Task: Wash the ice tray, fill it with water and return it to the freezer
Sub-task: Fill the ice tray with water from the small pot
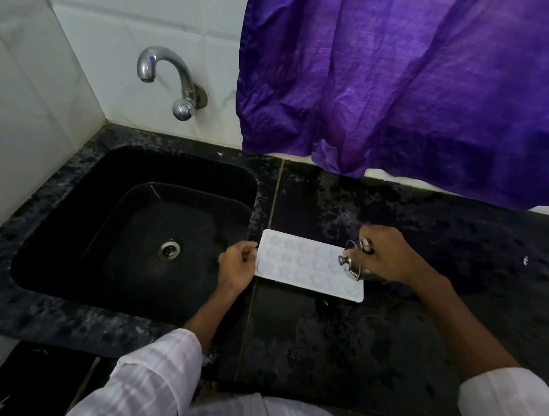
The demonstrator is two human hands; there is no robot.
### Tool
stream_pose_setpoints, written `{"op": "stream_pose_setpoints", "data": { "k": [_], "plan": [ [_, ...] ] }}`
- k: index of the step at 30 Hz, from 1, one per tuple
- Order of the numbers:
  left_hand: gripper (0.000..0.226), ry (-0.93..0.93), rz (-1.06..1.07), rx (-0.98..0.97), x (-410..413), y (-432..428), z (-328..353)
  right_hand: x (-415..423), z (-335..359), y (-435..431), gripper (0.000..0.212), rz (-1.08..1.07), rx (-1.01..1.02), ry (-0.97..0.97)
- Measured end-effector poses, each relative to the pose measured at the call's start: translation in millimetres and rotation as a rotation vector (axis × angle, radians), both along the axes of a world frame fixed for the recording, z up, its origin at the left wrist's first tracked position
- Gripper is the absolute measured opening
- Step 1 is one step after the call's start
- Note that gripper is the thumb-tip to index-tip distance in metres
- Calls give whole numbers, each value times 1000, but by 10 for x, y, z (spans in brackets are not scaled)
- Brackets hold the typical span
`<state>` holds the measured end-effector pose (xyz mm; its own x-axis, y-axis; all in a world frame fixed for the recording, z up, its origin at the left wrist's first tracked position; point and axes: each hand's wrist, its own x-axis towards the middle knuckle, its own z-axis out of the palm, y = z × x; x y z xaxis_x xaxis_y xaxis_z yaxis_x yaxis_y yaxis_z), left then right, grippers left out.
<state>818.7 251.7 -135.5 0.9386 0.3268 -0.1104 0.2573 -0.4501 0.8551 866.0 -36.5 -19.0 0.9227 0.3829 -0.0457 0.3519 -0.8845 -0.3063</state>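
Now left hand [237,264] holds tray [308,268], right hand [388,255] grips pot [352,266].

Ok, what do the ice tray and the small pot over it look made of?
The ice tray is matte white with moulded star and round cells: probably plastic, maybe silicone. The small pot shows bright mirror-like glints on body and knob: likely polished stainless steel.

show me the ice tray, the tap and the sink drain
ice tray [309,268], head view, on the moulded cups near its middle
tap [162,53], head view, on the top of the curved spout
sink drain [170,250], head view, on the middle of the metal strainer
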Motion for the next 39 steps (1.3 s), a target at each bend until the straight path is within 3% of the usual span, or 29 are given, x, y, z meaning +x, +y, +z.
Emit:
{"op": "stream_pose_setpoints", "data": {
  "k": [19,28,39],
  "plan": [
    [24,35,25,-36,10,38,-6,479,-191,685,42,-453,1094,263],
    [25,38,8,-34,91,30,-43,998,-481,1105,30,-471,1252,358],
    [28,91,-47,-44,184,96,-13,1127,-810,1223,36,-455,1362,532]
  ]
}}
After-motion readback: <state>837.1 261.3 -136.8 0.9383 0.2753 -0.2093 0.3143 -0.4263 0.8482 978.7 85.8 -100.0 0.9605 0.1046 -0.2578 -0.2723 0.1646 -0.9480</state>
